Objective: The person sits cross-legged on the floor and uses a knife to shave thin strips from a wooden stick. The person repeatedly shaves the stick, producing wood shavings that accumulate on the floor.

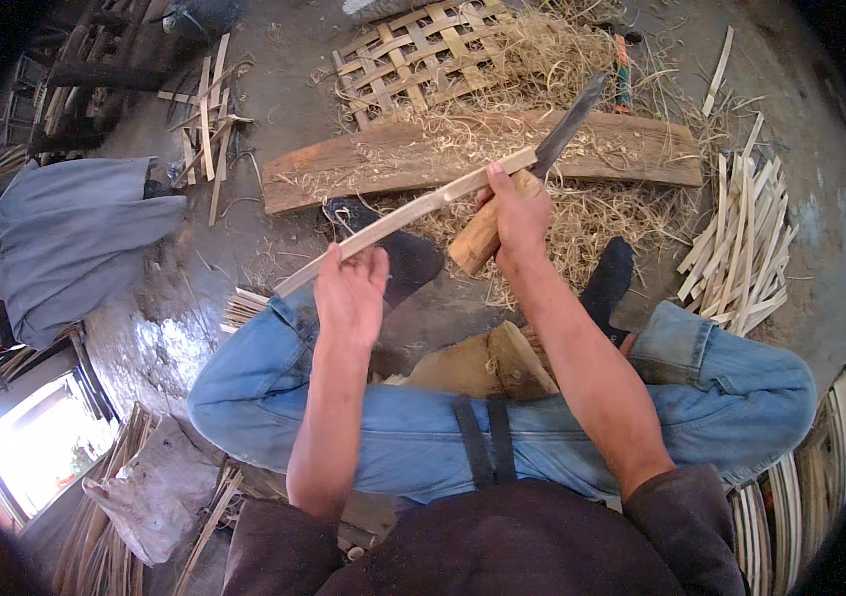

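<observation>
— Above the knees, between both hands, what is held there?

— A long pale bamboo strip (413,211). It runs slanted, from the left thigh up toward the right. The left hand (351,290) is closed around its lower part, fingers curled over it, so the strip stays steady and does not swing.

— And the other hand?

— The right hand (514,221) is clenched around the wooden handle of a knife (542,159). The thumb presses on the strip, I think to guide it. The dark blade (570,124) lies along the upper end of the strip and points away from the body, which seems the safer direction for cutting.

— What lies around?

— Just beyond the hands a wooden plank (363,164) lies on the floor, covered with thin shavings (582,214). Behind it is a half-woven bamboo mat (423,50). At the right is a pile of cut slats (741,253), at the far left a grey cloth (70,238) and some more loose slats (206,114).

— Does something stand in the way?

— Not much. The person's dark shoes (398,253) are under the strip, near but not touching it. The lowest end of the strip is hidden behind the left hand and knee, so I cannot tell where it stops.
</observation>
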Demonstrator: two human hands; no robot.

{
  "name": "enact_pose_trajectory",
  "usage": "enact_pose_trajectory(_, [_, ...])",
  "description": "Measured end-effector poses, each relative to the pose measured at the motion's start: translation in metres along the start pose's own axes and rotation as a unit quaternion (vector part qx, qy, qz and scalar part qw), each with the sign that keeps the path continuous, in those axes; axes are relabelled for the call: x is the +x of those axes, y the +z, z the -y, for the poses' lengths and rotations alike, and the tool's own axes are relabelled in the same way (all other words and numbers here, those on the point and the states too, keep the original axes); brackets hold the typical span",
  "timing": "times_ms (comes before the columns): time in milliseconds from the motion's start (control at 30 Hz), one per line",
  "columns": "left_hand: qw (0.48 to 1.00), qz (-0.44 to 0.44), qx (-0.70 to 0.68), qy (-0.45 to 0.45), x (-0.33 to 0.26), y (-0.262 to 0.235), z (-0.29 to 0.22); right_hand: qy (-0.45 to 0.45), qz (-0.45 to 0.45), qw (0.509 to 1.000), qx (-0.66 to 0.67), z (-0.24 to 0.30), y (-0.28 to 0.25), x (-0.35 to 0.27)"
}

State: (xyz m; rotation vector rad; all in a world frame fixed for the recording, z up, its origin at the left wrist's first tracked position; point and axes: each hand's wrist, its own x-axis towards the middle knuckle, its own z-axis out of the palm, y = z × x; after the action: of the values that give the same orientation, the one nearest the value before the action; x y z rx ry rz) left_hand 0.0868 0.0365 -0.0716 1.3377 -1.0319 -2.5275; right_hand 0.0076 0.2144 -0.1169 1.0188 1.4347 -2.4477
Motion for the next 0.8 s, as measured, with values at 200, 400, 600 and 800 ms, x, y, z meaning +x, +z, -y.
enact_pose_trajectory(200, [0.797, 0.324, 0.507, 0.044, -0.085, 0.008, -0.042, -0.048, 0.065, 0.992, -0.098, 0.036, -0.012, 0.015])
enact_pose_trajectory(400, [0.768, 0.414, 0.485, -0.053, -0.028, 0.027, -0.023, -0.038, 0.142, 0.960, -0.237, 0.101, 0.010, -0.010])
enact_pose_trajectory(600, [0.851, 0.339, 0.357, -0.184, -0.039, 0.004, 0.002, -0.262, 0.178, 0.714, -0.624, 0.150, -0.031, -0.037])
enact_pose_trajectory(800, [0.869, 0.282, 0.313, -0.259, -0.034, 0.015, -0.001, -0.163, 0.285, 0.377, -0.866, 0.146, 0.003, -0.110])
